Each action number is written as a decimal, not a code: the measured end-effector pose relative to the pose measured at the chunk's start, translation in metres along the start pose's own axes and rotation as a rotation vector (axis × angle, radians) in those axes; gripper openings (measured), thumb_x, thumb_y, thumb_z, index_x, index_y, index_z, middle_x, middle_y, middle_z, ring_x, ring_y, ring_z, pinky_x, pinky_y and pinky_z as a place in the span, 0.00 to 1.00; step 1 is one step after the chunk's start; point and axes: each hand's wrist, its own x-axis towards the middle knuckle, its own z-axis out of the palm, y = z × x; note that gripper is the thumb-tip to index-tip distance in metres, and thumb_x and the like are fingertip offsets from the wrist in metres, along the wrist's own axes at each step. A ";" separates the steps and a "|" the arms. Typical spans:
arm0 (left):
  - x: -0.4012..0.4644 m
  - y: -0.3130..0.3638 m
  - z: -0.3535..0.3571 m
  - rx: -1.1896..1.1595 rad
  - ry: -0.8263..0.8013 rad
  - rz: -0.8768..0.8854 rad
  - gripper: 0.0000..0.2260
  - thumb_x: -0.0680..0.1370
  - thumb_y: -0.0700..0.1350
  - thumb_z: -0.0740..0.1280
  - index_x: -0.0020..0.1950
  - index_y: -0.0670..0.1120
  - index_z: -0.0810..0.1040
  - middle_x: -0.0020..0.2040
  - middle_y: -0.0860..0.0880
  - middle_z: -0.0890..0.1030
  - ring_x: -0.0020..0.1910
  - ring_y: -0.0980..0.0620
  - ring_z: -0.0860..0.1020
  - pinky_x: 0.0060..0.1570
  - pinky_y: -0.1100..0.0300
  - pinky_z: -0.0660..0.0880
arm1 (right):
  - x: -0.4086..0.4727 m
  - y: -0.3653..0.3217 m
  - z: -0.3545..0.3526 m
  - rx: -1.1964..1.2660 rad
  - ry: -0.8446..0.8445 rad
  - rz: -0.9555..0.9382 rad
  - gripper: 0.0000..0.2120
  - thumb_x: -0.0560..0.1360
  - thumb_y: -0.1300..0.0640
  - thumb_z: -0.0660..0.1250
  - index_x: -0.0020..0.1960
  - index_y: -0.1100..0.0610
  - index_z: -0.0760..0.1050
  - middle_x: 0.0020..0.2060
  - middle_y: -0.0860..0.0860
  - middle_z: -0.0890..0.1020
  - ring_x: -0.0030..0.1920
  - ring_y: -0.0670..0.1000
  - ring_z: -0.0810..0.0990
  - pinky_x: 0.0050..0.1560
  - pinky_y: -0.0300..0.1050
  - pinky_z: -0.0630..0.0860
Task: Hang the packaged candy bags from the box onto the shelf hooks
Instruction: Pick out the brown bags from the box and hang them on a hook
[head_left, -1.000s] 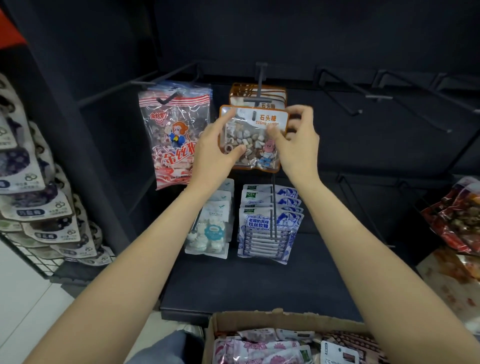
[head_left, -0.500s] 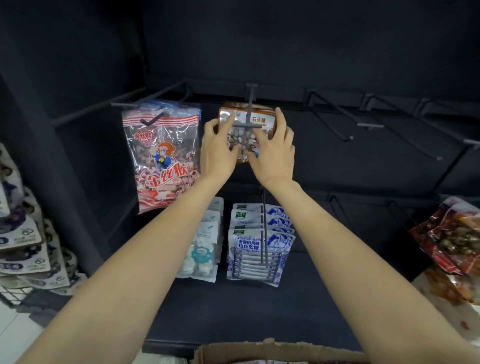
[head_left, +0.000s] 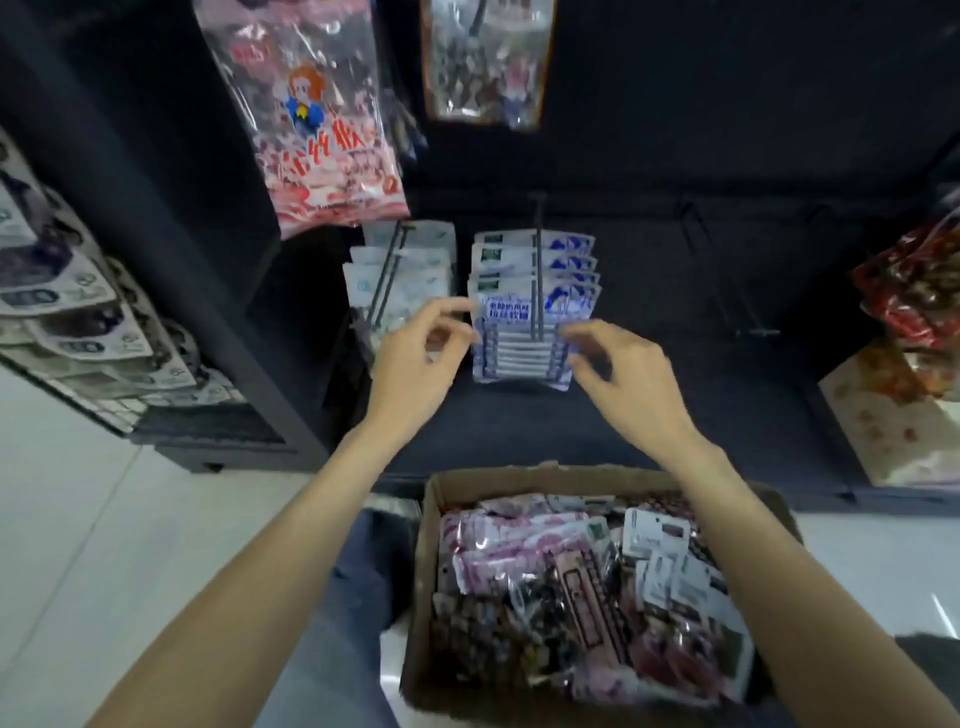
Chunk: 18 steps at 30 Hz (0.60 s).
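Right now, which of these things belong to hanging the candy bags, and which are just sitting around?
Part of the job:
- brown cardboard box full of candy bags
- clear brown-edged candy bag on the upper hook
- empty black hooks on the right
- left hand and right hand, both empty

Just there:
- red snack packets far right
- grey-white packets far left

Both bare forearms were extended forward and upward from the lower corners of the view, converging toward the middle. The left hand (head_left: 415, 358) was held palm down with its fingers loosely curled and the thumb and forefinger brought near each other; nothing was gripped in it. The right hand (head_left: 621, 376) was held at about the same height, apart from the left, its fingers relaxed and slightly spread, nothing being held. Some motion blur was seen on both.
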 end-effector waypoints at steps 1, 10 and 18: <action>-0.016 -0.015 0.005 0.047 -0.033 -0.028 0.10 0.79 0.43 0.65 0.56 0.57 0.76 0.41 0.61 0.81 0.45 0.61 0.79 0.49 0.65 0.75 | -0.019 0.012 0.006 0.022 -0.055 0.058 0.11 0.78 0.58 0.64 0.59 0.51 0.77 0.50 0.47 0.82 0.51 0.47 0.81 0.51 0.50 0.78; -0.115 -0.139 0.044 0.442 -0.323 -0.455 0.23 0.77 0.43 0.67 0.71 0.49 0.68 0.62 0.42 0.74 0.56 0.42 0.77 0.54 0.53 0.72 | -0.135 0.100 0.105 -0.086 -0.652 0.446 0.13 0.77 0.58 0.63 0.62 0.52 0.75 0.54 0.53 0.81 0.53 0.54 0.80 0.52 0.48 0.77; -0.154 -0.180 0.060 0.546 -0.461 -0.696 0.21 0.79 0.46 0.62 0.72 0.50 0.67 0.67 0.42 0.72 0.59 0.39 0.76 0.58 0.46 0.73 | -0.171 0.140 0.163 -0.307 -0.773 0.521 0.32 0.76 0.62 0.65 0.76 0.53 0.56 0.74 0.57 0.60 0.74 0.61 0.59 0.71 0.56 0.64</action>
